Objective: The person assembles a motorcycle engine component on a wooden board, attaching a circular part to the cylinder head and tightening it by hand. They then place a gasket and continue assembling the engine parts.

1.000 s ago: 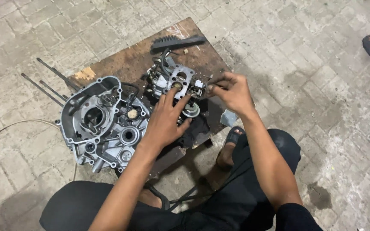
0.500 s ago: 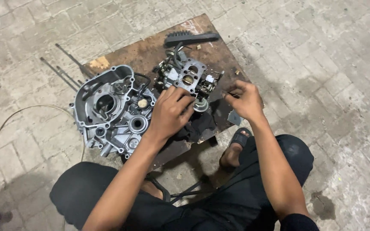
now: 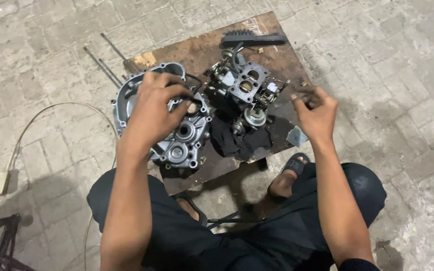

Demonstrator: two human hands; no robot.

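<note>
My left hand [image 3: 152,108] lies over a grey metal engine case [image 3: 181,145] on the left of a worn wooden board [image 3: 197,50], fingers bent down onto its upper part; I see nothing gripped in it. A carburetor [image 3: 247,85] sits on a black cloth [image 3: 237,143] in the middle of the board. To its right hovers my right hand [image 3: 317,113], thumb and fingers pinched on a small dark piece that is too small to identify.
A black brush [image 3: 252,37] lies at the board's far edge. Thin metal rods [image 3: 101,62] rest on the paved floor to the left, along with a cable [image 3: 51,113] and a small pale block [image 3: 0,183]. My sandalled foot [image 3: 290,173] is below the board.
My left hand moved from the carburetor leftwards onto the engine case. My right hand drew back from the carburetor's side, fingers pinched.
</note>
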